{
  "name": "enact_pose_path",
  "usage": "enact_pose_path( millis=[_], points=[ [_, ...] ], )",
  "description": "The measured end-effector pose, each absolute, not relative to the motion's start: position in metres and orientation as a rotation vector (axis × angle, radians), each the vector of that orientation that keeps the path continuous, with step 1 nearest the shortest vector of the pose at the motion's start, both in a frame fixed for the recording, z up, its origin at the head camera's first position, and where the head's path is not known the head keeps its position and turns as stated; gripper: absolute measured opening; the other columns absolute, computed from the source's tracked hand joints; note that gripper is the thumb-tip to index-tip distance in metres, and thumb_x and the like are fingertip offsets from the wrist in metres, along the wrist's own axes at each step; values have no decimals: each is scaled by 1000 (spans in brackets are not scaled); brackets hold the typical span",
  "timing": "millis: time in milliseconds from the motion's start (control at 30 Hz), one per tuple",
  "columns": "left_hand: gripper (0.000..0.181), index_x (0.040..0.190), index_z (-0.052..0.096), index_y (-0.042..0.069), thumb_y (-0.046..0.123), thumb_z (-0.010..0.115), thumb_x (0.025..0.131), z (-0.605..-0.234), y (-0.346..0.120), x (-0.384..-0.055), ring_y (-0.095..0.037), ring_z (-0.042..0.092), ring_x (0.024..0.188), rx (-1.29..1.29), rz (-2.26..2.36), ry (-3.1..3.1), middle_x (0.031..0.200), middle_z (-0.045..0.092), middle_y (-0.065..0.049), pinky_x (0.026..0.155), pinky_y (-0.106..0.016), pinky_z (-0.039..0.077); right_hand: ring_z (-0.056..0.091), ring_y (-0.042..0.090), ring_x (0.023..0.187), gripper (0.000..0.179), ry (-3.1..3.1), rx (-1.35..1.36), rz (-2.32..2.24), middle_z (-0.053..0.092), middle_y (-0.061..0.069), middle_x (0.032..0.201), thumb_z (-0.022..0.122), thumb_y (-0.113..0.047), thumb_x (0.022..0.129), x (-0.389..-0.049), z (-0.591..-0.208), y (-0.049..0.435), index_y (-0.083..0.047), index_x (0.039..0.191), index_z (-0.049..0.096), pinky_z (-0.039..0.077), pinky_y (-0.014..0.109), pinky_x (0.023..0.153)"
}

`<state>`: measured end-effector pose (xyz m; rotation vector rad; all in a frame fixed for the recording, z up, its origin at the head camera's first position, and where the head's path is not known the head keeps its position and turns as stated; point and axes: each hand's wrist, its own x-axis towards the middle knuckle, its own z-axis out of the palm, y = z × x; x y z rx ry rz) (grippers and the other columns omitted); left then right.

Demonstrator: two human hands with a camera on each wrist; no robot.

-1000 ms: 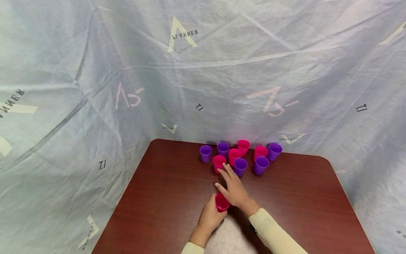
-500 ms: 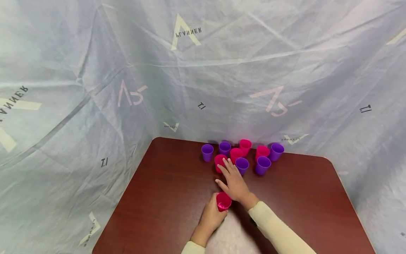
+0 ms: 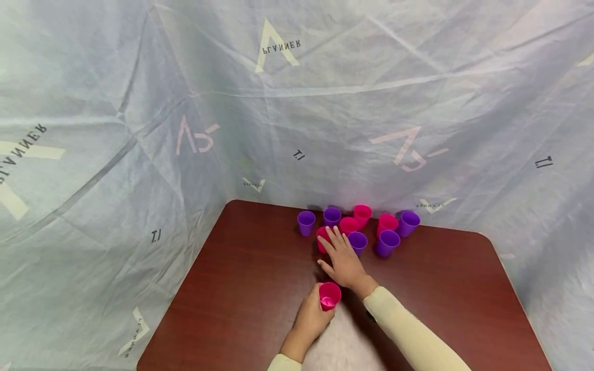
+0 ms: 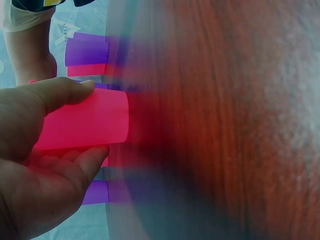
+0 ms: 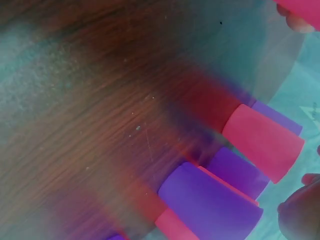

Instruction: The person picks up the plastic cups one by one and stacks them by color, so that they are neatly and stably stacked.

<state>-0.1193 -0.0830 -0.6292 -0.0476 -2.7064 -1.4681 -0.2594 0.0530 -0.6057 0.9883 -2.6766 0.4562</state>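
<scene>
My left hand grips a pink cup upright near the front of the brown table. In the left wrist view, thumb and fingers wrap the sides of this pink cup, its base pointing to the tabletop. Ahead of it, my right hand has its fingers spread over the front pink cup, partly hiding it. A purple cup stands just right of those fingers. In the right wrist view, part of the right hand shows beyond the rims of a pink cup and a purple cup.
Several more cups stand upright toward the table's back edge: a purple cup at the left, a pink cup in the middle, a purple cup and another purple cup at the right. A printed grey sheet hangs behind.
My right hand has reached slightly farther forward over the front pink cup. The left hand keeps its grip on its cup, which shows a little more of its inside. The whole view has shifted slightly.
</scene>
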Motion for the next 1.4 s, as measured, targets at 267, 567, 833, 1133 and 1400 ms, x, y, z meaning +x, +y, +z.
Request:
enact_pose_path(
  millis=[267,567,833,1133,1400],
  points=[
    [65,133,58,2,-3,84,73,-631,-81,-117,-22,72,106,-53,-1446,-2708,116,74,-10,92,-35,60,24,45,161,75,-2677,978,406,29,20,173,71,-38,98,-264,-608,46,-13,162,41,25,60,130],
    [62,129,60,5,-3,82,72,-628,-81,-117,-19,71,104,-72,-1444,-2684,113,75,-8,92,-33,60,24,46,162,79,-2721,923,340,27,21,174,73,-31,96,-273,-611,34,-10,164,38,26,59,130],
    [62,127,61,3,-4,82,69,-626,-80,-118,-21,72,103,-110,-1454,-2664,112,74,-9,90,-33,60,22,46,162,82,-2742,867,317,31,24,171,77,-27,93,-278,-617,29,-14,164,39,25,61,130],
    [62,127,62,5,-4,81,68,-629,-80,-121,-21,72,103,-70,-1459,-2674,111,73,-6,90,-32,59,30,48,158,68,-2714,852,405,35,26,169,68,-13,97,-279,-622,29,-13,161,43,33,61,127],
    [66,130,61,6,-4,80,68,-635,-84,-120,-18,71,104,-42,-1479,-2657,112,74,-5,91,-32,59,43,48,149,63,-2679,871,411,46,26,160,69,3,91,-281,-616,26,-14,151,55,42,59,121]
  ],
)
